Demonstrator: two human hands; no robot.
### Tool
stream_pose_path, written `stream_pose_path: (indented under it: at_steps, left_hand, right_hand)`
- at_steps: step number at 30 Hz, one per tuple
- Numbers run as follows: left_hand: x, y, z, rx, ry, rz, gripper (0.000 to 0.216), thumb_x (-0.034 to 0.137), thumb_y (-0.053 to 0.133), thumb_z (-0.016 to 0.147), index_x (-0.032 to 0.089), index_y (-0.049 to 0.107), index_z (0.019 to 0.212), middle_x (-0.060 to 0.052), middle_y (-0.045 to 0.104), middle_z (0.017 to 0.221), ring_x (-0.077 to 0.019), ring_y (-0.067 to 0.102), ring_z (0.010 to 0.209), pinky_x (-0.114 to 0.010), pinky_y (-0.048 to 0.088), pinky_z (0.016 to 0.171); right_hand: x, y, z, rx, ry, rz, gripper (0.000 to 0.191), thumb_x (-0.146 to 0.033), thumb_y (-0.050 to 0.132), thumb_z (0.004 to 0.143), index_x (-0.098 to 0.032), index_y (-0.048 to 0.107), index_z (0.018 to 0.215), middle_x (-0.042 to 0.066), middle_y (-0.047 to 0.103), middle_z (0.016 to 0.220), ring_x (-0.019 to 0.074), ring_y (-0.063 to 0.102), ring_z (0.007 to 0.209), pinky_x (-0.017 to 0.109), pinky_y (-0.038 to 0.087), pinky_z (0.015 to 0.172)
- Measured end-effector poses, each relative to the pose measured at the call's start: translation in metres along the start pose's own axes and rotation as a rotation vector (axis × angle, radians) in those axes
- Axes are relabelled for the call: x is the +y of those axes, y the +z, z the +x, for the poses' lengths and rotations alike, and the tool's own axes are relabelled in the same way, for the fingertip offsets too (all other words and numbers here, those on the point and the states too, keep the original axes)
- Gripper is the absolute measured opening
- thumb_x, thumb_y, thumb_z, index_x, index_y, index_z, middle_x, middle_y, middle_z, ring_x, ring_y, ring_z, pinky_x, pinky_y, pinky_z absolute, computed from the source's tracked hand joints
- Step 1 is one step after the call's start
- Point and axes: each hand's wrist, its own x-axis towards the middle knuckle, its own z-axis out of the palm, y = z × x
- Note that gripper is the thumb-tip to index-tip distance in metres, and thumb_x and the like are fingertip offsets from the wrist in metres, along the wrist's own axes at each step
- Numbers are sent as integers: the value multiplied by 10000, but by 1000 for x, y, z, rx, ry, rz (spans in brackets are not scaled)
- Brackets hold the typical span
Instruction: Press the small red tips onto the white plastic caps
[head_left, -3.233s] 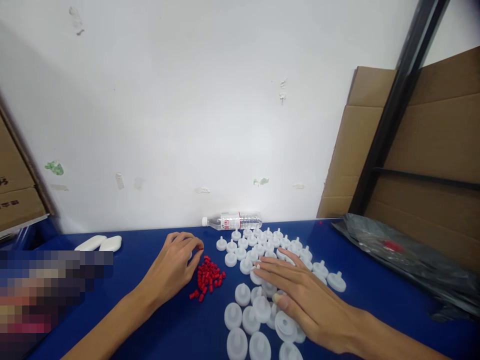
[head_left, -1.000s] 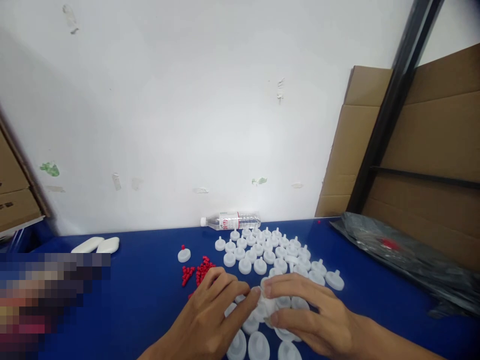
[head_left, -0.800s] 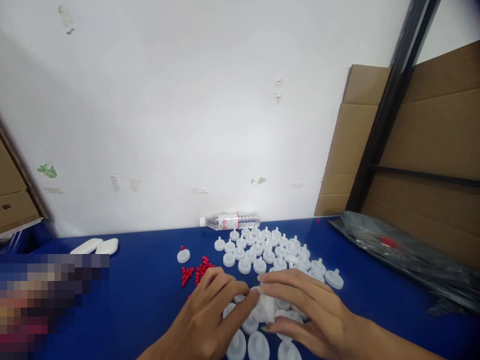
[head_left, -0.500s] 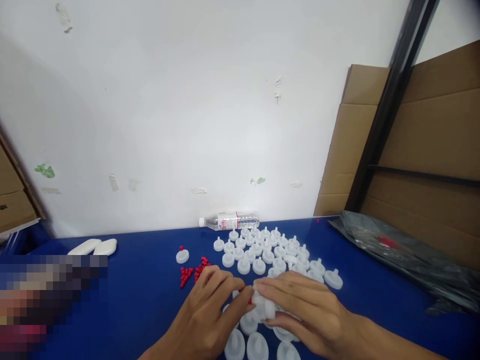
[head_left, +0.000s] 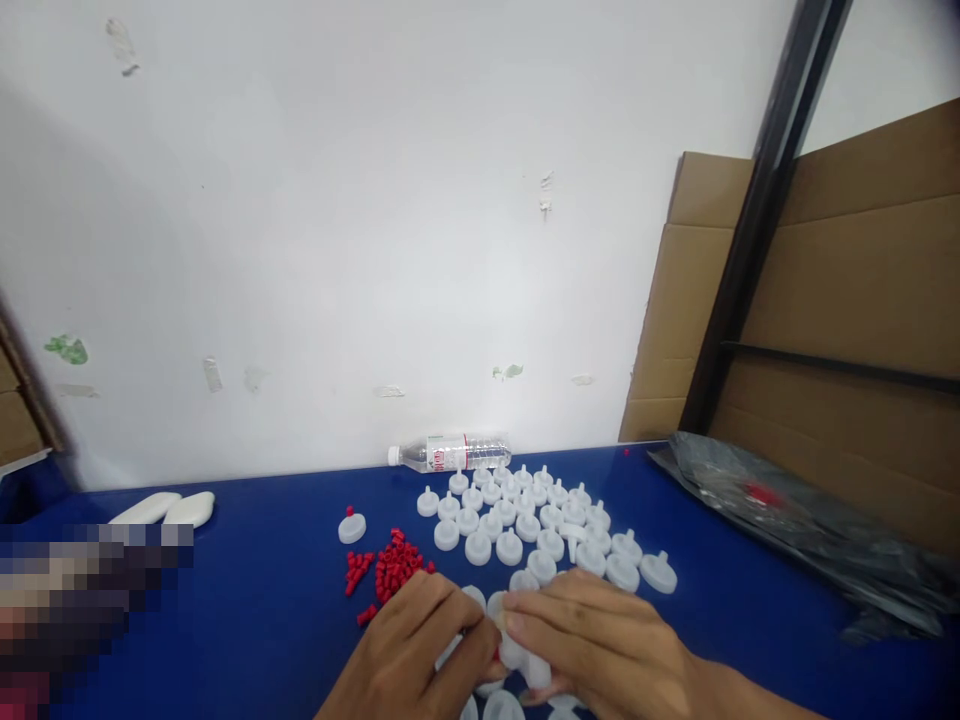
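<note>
My right hand point(head_left: 611, 635) is closed around a translucent white spouted cap point(head_left: 534, 668) near the front of the table. Pinched in the fingers of my left hand point(head_left: 420, 645) is a small red cap point(head_left: 496, 654), mostly hidden, held against the white cap's spout side. The fingertips of both hands almost meet there. Several more white spouted caps point(head_left: 509, 546) stand spout-up behind my hands, and others lie partly hidden under them. Just beyond my left hand is a heap of small red caps point(head_left: 397, 565).
One white cap with a red tip point(head_left: 352, 527) stands apart at left. A plastic bottle point(head_left: 450, 453) lies against the wall. Two white rounded objects point(head_left: 189, 510) are at far left; a grey plastic bag point(head_left: 765, 520) and cardboard point(head_left: 862, 280) are at right. The table point(head_left: 255, 600) is blue.
The view has shifted slightly, and both hands appear lower in it. More of the red heap shows now. Both hands keep their holds on the red cap and the white cap.
</note>
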Motion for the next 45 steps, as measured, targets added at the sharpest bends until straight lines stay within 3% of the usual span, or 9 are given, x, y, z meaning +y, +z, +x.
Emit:
stream_pose_path:
  at_steps: [6,12,17,26,34,45]
  left_hand:
    - [-1,-5,4,8,10,50,197,57,517,983,155,667,901,-41,652,747,-156,581,680,-295,533,638]
    - [-12,-15,-2,61,143,89,156,117,536,979,150,683,1017,-66,702,846,-180,630,781,-359,538,759]
    - [-43,-25,-6,1,23,135,156,63,522,939,145,652,963,-70,672,842,-187,574,779,-384,480,769]
    - [-103,-24,-34,-218,-288,421,213,205,467,1032,149,673,1036,-90,693,970,-249,573,941,-409,451,815]
    - [-114,-18,-50,-412,-553,401,293,241,447,1020,179,732,1052,-109,700,1065,-311,561,1036,-462,456,849]
    - [-114,-12,-57,-459,-644,313,310,295,434,1033,199,728,1039,-98,702,1091,-301,590,1054,-489,490,890]
  right_hand:
    - [0,-4,2,-33,-24,-75,444,-134,631,995,-93,550,1430,166,761,1169,216,742,1057,317,616,924]
    - [5,-6,1,-199,-2,-142,462,-320,531,1067,-53,503,1443,166,714,1279,221,660,1227,407,492,1112]
    - [10,-2,-7,-375,183,-126,395,-324,514,1053,-196,551,1425,125,615,1438,265,577,1330,519,415,1155]
    - [13,3,-9,-457,301,-37,333,-338,493,1070,-267,600,1377,53,673,1367,252,574,1316,551,291,1217]
    - [11,-3,-7,-586,280,-27,426,-362,496,1064,-259,519,1476,79,628,1428,288,534,1364,601,253,1218]
    - [10,-9,2,-640,254,-19,448,-415,481,1071,-238,537,1478,92,546,1516,311,502,1409,612,259,1220]
